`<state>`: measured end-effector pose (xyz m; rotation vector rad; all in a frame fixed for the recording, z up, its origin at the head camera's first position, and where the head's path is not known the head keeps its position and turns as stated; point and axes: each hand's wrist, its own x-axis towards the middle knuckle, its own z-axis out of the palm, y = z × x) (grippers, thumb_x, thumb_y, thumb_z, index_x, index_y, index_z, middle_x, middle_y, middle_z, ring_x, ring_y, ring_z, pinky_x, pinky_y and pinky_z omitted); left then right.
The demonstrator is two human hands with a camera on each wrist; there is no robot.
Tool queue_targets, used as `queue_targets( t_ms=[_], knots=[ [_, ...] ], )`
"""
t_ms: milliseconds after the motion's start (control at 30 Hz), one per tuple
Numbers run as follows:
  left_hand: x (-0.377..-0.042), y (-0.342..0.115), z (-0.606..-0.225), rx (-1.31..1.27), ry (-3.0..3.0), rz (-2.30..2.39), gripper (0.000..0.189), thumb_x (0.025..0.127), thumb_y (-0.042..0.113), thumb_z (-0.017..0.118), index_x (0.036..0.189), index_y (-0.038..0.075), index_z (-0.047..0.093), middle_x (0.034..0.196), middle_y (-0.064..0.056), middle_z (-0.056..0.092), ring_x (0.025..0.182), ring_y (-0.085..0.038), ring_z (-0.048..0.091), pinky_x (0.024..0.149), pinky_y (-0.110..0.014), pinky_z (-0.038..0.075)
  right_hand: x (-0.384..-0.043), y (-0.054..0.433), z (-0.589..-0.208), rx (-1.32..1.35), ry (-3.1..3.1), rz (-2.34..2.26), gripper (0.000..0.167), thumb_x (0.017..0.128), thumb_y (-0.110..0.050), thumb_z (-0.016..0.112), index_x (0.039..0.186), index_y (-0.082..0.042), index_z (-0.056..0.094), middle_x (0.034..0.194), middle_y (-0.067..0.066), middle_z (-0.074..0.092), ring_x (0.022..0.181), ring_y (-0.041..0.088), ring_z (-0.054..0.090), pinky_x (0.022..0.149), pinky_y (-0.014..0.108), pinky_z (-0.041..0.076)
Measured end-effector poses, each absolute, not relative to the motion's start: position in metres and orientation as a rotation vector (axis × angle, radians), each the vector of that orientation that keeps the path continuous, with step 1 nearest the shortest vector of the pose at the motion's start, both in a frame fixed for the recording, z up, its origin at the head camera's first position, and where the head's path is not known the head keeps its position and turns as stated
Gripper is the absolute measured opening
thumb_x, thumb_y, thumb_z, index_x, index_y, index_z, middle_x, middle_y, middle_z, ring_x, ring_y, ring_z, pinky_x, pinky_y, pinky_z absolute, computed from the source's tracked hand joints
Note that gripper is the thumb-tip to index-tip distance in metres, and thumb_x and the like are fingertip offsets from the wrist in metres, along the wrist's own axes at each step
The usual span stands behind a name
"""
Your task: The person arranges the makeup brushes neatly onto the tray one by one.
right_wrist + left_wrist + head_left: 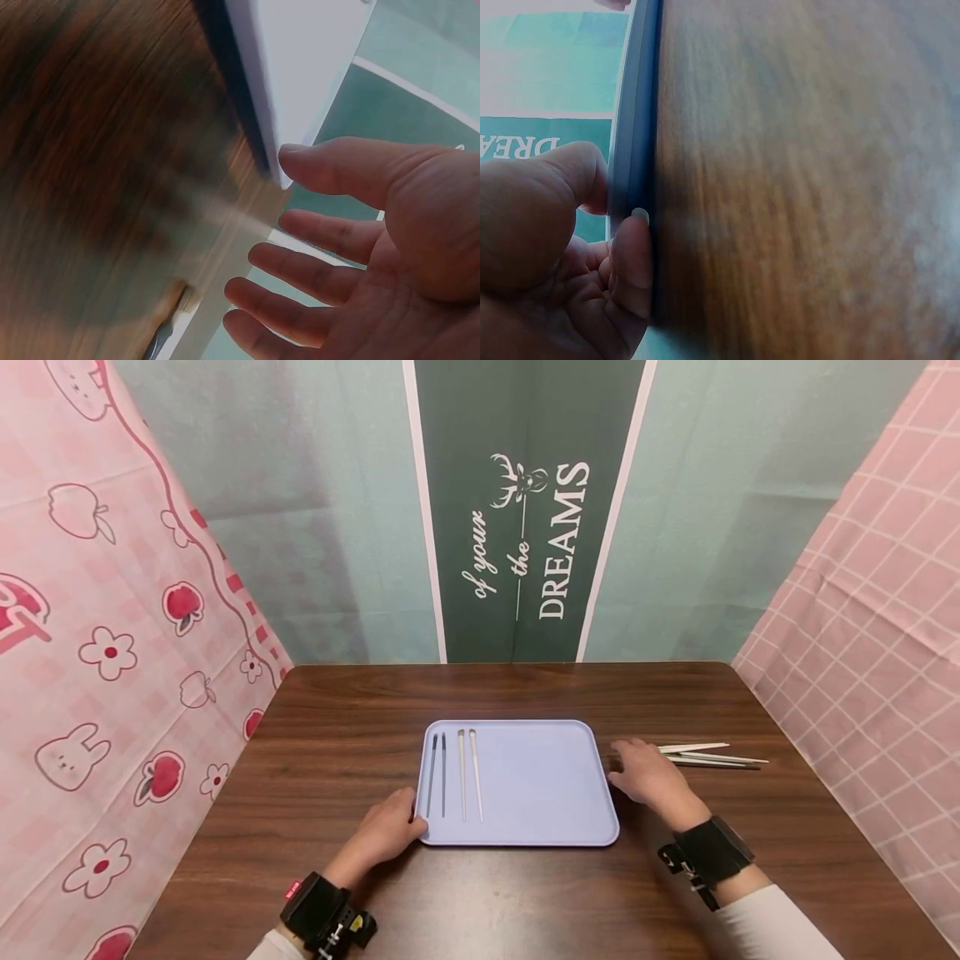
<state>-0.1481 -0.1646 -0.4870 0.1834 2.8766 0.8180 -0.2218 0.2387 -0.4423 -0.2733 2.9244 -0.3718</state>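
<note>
A pale lavender rectangular tray [543, 785] lies on the table. Two dark grey chopsticks [443, 777] are set side by side along its left side, with two cream chopsticks [462, 777] just to their right. My left hand [386, 827] grips the tray's lower left edge, thumb at the rim; the left wrist view shows fingers [632, 262] against its side. By the right edge, my right hand [651, 775] has its fingers spread and holds nothing. Its thumb [330, 161] overlaps the tray corner in the right wrist view, other fingers apart from the tray.
A loose bunch of several chopsticks [716, 762], light and dark, lies on the brown wooden table [525, 902] beyond my right hand. A green printed curtain [517, 635] hangs at the back; pink cloths [885, 635] flank both sides.
</note>
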Motion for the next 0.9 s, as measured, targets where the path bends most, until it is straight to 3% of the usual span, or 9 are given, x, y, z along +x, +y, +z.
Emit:
queue_targets(
  t_ms=[367, 900],
  knots=[
    [-0.149, -0.167, -0.49, 0.209, 2.897, 0.811, 0.017, 0.083, 0.014, 0.067, 0.094, 0.006, 0.056, 0.083, -0.002, 0.048, 0.071, -0.018, 0.046, 0.063, -0.036, 0.041, -0.217, 0.258, -0.442, -0.274, 2.975, -0.355, 0.051, 0.087, -0.014, 0.07, 0.128, 0.013, 0.056, 0.128, 0.037, 0.054, 0.119, 0.054, 0.053, 0.097, 0.061, 0.044],
    [-0.15, -0.166, -0.491, 0.186, 2.876, 0.828, 0.018, 0.086, 0.015, 0.067, 0.098, 0.005, 0.058, 0.085, -0.003, 0.049, 0.073, -0.019, 0.046, 0.065, -0.036, 0.041, -0.214, 0.292, -0.45, -0.245, 2.978, -0.304, 0.051, 0.088, -0.015, 0.071, 0.127, 0.015, 0.055, 0.124, 0.039, 0.056, 0.117, 0.055, 0.053, 0.096, 0.061, 0.044]
  ],
)
